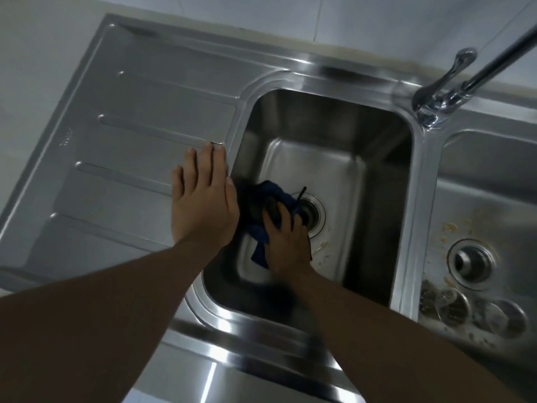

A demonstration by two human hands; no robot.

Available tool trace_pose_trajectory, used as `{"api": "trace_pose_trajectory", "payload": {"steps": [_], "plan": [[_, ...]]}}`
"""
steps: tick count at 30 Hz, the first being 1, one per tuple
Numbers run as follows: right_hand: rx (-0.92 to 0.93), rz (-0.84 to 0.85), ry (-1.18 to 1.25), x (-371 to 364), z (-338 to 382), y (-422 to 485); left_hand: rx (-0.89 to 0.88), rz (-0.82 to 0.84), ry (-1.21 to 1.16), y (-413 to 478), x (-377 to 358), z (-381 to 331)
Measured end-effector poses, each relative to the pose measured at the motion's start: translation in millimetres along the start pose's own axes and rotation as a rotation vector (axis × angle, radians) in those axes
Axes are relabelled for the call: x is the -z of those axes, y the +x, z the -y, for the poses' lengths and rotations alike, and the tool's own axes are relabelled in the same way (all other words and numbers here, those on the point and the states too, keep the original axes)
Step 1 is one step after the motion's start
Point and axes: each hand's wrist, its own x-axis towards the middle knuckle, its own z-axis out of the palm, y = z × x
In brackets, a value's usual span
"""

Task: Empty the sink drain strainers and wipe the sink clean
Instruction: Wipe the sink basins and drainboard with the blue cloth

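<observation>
**Cloth on basin floor**

Head view: right hand inside basin, fingers curled on blue cloth, which lies on the basin floor beside the drain. Left hand lies flat, fingers straight, on drainboard at basin's left rim. Two strainers lie right of basin.

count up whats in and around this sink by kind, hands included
hands: 2, left hand and right hand
basins: 2, left basin and right basin
drains: 2, left drain and right drain
loose round strainers (blurred, likely): 2
blue cloth: 1
faucet: 1
total: 10
</observation>
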Motion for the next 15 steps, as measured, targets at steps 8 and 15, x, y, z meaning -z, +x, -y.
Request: {"api": "trace_pose_trajectory", "payload": {"steps": [8, 15], "plan": [[-0.068, 0.232, -0.193, 9.8, -14.3, -27.2, -0.048, -0.049, -0.031, 0.6, -1.1, 5.1], [-0.624, 0.298, -0.137, 22.3, -16.4, -52.5, -0.181, -0.100, -0.132, 34.8, 19.8, 7.1]]}}
